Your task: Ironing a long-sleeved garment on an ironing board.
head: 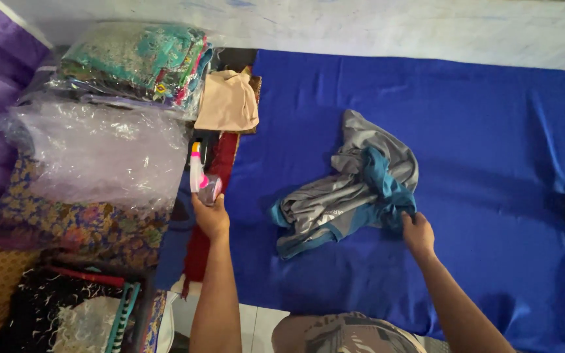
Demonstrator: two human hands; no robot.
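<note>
My left hand (210,217) is wrapped around a pink spray bottle (201,180) off to the side, while my right hand (418,234) pinches the crumpled grey-and-teal shirt's (351,189) edge on the blue cloth (492,144), pinning it down.

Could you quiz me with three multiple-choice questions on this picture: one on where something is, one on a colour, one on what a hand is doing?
1. Where does the crumpled garment lie?
A. on the blue cloth
B. on the plastic bags
C. on the floor tiles

2. What colour is the folded cloth at the blue cloth's top left corner?
A. green
B. beige
C. black

3. The left hand is:
A. empty
B. flat on the cloth
C. holding a spray bottle

Answers: A, blue cloth surrounds it; B, plainly beige; C, fingers wrap the spray bottle.
</note>
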